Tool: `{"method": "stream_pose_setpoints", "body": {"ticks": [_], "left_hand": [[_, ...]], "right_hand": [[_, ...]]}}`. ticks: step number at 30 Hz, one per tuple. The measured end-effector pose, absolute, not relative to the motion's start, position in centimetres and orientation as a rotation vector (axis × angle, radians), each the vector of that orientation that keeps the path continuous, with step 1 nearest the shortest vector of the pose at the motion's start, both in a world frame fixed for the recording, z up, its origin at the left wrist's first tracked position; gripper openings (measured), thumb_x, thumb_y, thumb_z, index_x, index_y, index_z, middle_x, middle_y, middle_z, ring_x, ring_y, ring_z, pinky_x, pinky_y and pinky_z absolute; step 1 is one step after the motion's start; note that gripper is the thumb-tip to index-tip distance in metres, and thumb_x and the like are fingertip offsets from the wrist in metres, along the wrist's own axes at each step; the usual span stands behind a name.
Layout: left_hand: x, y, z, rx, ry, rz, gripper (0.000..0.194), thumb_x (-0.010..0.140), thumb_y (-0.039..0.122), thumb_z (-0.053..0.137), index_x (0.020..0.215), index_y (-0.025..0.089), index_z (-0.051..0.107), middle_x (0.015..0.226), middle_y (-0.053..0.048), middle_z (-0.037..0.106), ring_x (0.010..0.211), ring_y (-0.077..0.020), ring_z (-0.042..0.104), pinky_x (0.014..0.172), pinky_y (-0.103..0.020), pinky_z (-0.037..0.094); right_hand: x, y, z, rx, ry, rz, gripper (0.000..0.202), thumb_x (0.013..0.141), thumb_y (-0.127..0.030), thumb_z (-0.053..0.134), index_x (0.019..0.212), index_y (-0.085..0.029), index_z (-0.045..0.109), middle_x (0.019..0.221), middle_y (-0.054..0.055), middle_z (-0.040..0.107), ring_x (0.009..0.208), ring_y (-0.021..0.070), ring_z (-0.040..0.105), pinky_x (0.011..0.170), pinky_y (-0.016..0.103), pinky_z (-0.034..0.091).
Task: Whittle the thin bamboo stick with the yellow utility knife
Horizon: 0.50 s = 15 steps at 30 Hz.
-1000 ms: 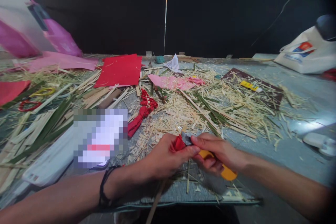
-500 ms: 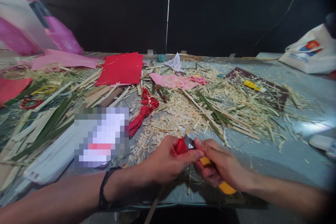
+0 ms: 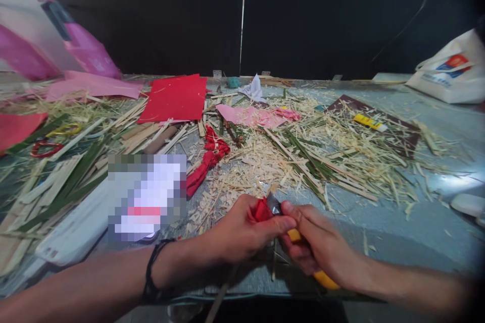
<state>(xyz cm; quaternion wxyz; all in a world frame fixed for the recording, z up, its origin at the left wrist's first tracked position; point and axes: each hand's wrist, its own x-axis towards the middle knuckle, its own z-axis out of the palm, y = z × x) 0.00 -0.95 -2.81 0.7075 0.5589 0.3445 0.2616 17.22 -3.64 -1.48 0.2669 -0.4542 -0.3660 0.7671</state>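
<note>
Table (image 3: 409, 222) strewn with shavings (image 3: 242, 171), a knife (image 3: 275, 205) held at a red piece (image 3: 261, 210)

A dark wall (image 3: 151, 15) stands behind the table, split by one thin bright gap. Near the front edge, the left hand (image 3: 242, 229), with a dark band (image 3: 151, 272) at its wrist, pinches the red piece between thumb and curled fingers. The right hand (image 3: 318, 237) is closed round the knife's yellow handle, its thumb close to the blade. The blade lies against the red piece's right side, just beside the tip of a pale strip (image 3: 272, 189); whether it cuts in, I cannot tell. The left thumb reaches across to just below the right thumb.

Beyond the hands the shavings spread wide. To their left lie a red twist (image 3: 204, 164), a pixelated screen (image 3: 151, 202) and a white slab (image 3: 76, 232). Farther back are a red sheet (image 3: 172, 98) and a pink sheet (image 3: 250, 115). A yellow tube (image 3: 367, 121) rests on a brown sheet (image 3: 407, 133) at the right, and a white bag (image 3: 447, 81) sits near the wall
</note>
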Motion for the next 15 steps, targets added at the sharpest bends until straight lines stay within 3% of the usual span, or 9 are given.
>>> {"method": "stream_pose_setpoints", "body": {"ticks": [6, 11, 15], "left_hand": [[0.0, -0.4, -2.3, 1.200, 0.705, 0.632, 0.047, 0.086, 0.045, 0.072, 0.055, 0.018, 0.049, 0.042, 0.009, 0.039, 0.038, -0.0034, 0.027, 0.038, -0.021, 0.017], [0.0, -0.1, -2.0, 1.165, 0.604, 0.630, 0.039, 0.084, 0.038, 0.075, 0.058, 0.016, 0.055, 0.043, 0.009, 0.044, 0.038, -0.0030, 0.032, 0.037, -0.020, 0.019], [-0.2, 0.2, -1.8, 1.203, 0.572, 0.566, 0.046, 0.085, 0.041, 0.074, 0.053, 0.016, 0.052, 0.042, 0.008, 0.042, 0.038, -0.0030, 0.030, 0.037, -0.020, 0.017]], "right_hand": [[18.5, -1.3, -1.3, -0.992, -1.068, 2.358, 0.059, 0.087, -0.071, 0.059, 0.062, -0.020, 0.042, 0.044, -0.009, 0.030, 0.034, 0.0042, 0.021, 0.031, 0.015, 0.022], [19.3, -0.3, -1.5, -0.888, -1.030, 2.493, 0.045, 0.088, -0.056, 0.063, 0.068, -0.019, 0.046, 0.046, -0.008, 0.036, 0.035, 0.0052, 0.027, 0.033, 0.015, 0.034], [19.6, -0.3, -1.6, -0.885, -1.126, 2.492, 0.047, 0.095, -0.057, 0.055, 0.069, -0.019, 0.045, 0.046, -0.009, 0.033, 0.032, 0.0048, 0.023, 0.030, 0.015, 0.026]]}}
